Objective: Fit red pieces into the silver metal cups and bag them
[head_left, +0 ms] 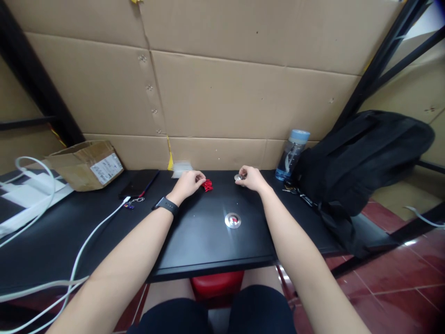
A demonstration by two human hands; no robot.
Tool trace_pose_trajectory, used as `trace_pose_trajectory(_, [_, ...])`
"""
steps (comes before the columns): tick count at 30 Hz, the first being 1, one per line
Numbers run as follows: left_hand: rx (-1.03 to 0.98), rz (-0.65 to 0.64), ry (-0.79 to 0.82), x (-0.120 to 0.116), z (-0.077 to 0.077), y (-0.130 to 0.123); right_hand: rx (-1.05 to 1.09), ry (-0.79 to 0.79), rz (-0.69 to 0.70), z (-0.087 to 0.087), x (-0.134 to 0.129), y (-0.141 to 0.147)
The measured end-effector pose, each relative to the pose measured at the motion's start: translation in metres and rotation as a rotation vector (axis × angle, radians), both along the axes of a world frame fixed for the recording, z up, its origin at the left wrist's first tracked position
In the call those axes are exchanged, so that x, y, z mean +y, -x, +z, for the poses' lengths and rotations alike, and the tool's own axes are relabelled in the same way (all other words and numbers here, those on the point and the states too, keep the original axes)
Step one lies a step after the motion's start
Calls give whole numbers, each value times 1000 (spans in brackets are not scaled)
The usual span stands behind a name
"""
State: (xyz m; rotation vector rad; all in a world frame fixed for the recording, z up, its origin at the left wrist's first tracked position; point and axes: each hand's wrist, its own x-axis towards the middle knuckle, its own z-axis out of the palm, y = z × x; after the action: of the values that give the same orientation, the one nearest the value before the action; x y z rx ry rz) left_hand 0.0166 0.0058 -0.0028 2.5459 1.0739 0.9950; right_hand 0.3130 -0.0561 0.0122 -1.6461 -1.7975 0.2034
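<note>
The right hand (253,178) pinches a small silvery round piece (238,177) near its edge, seemingly for a light fingertip hold, while the left hand (189,184) curls its fingers at a red cluster (207,185) (whether they pinch any of it, I cannot tell). The shiny metal disc (232,221) lies between the forearms on the black tabletop (208,250), probably for easy reach; the water bottle (291,155) and backpack (361,157) crowd the right side.
</note>
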Motion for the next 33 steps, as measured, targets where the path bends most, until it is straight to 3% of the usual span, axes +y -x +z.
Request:
trace_pose_trajectory(5, [8, -26, 2, 2, 0, 0, -34, 128, -46, -6, 1, -13])
trace_pose_trajectory(9, [-24, -63, -55, -16, 15, -8, -80, 163, -141, -6, 1, -16])
trace_pose_trajectory(14, [162, -557, 290, -64, 32, -37, -90, 192, -128, -9, 2, -20])
trace_pose_trajectory(19, [288, -714, 213, -94, 24, -65, -119, 102, -46, -6, 3, -15])
trace_pose_trajectory(22, [288, -634, 109, -96, 19, -69, -37, 86, 83, 2, 0, -6])
trace_pose_trajectory(29, [79, -188, -108, -65, 27, -47, 360, 250, 616, 16, -14, 27])
trace_pose_trajectory(31, [24, -148, -122, -54, 28, -40, 429, 242, 661, 15, -17, 39])
trace_pose_trajectory(33, [-15, -144, -101, -47, 28, -34, 413, 198, 602, 13, -19, 50])
